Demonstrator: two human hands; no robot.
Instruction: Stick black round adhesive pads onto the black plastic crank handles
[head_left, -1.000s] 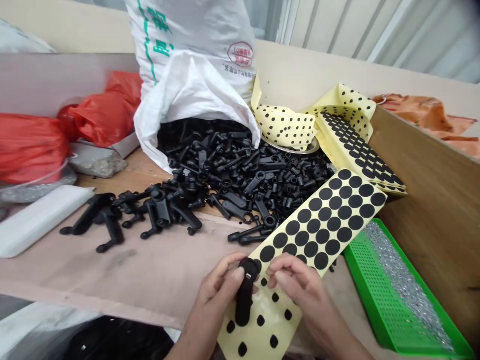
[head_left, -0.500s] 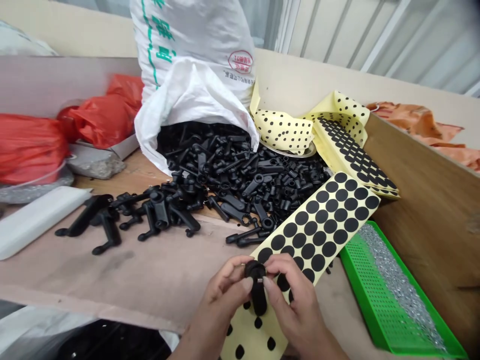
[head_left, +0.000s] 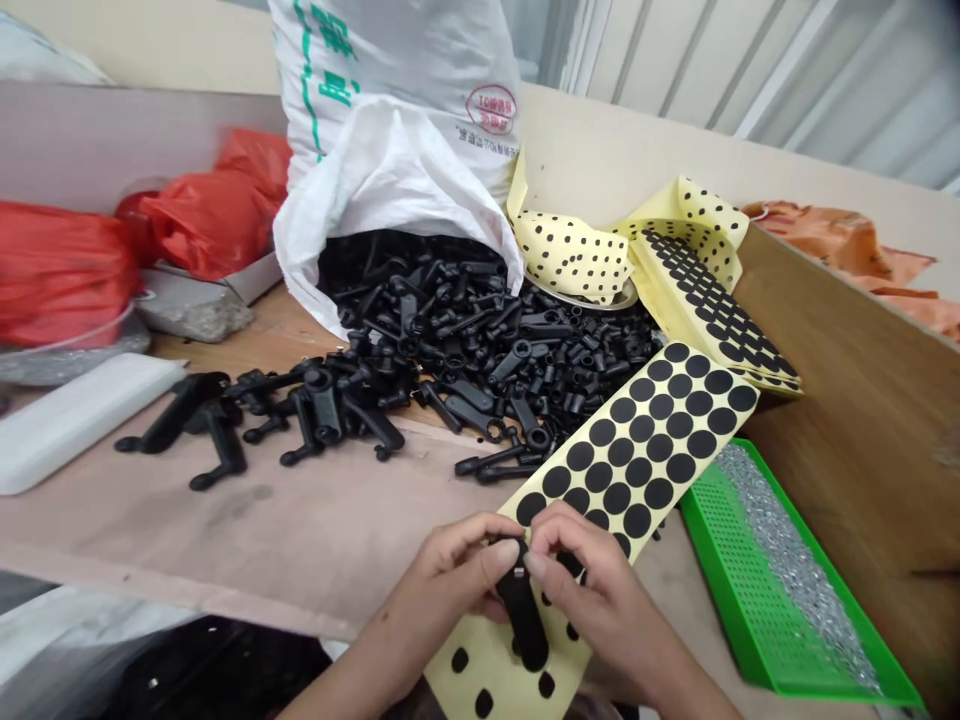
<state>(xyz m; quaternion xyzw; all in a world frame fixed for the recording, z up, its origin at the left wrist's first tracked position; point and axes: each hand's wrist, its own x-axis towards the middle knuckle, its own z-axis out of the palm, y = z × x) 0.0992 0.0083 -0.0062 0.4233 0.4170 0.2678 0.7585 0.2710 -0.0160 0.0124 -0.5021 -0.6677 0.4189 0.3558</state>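
"Item in hand?"

"One black moulded lever (head_left: 521, 610); left hand (head_left: 450, 575) and right hand (head_left: 592, 590) meet over its upper end; the fingers (head_left: 495, 556) of both are closed, gripping it; its long arm points down over a yellow-backed sheet of black round pads (head_left: 637, 440) (touching or not, I cannot tell)."

"Legible markings?"

"A white woven sack (head_left: 390, 90) bears large green characters and a round red stamp (head_left: 491, 108); neither can be read here."

"Edges and room?"

"A green perforated tray (head_left: 757, 570) of small silver parts (head_left: 795, 560) sits right of the sheet, its rim near the sheet's edge; a heap of black levers (head_left: 480, 330) spills from the sack beyond the hands; a brown board (head_left: 225, 530) extends left, its front edge near the left wrist."
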